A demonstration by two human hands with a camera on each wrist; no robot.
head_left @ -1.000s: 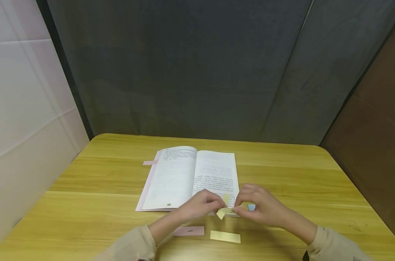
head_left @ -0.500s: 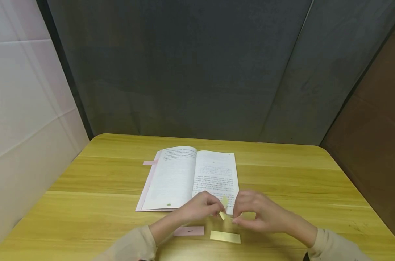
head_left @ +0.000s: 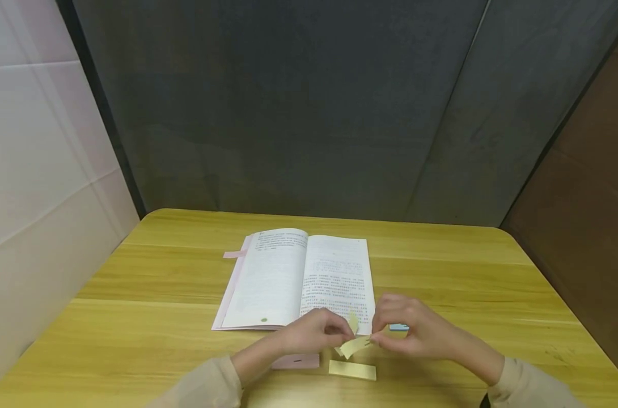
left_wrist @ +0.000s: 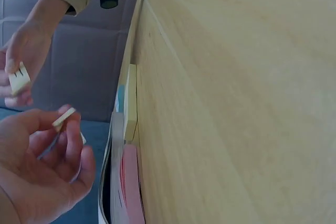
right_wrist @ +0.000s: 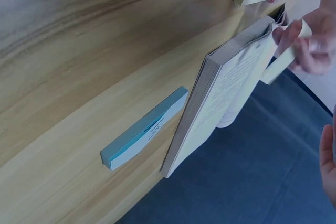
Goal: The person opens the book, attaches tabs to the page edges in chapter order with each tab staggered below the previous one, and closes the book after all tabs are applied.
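My left hand [head_left: 314,331] pinches a pale yellow sticky strip [head_left: 353,321] over the lower edge of the open book's [head_left: 339,266] right page. In the right wrist view, that strip [right_wrist: 283,65] sticks out from the left fingers, above the book. Thumb and fingers of my right hand [head_left: 416,327] pinch another yellow sticky strip [head_left: 356,345] with dark marks, its free end right at the left fingertips. In the left wrist view, the right hand's marked strip [left_wrist: 20,78] appears apart from the left hand [left_wrist: 47,163].
A yellow sticky-note pad [head_left: 352,370] and a pink one [head_left: 304,361] lie in front of the book on the wooden table [head_left: 135,294]. A blue pad [right_wrist: 144,129] lies right of the book. From the book's left side juts a pink tab [head_left: 233,254].
My right hand dipped, then came up slightly and to the right, and more of its marked yellow strip shows. The left hand has sunk a little. The book has not moved.
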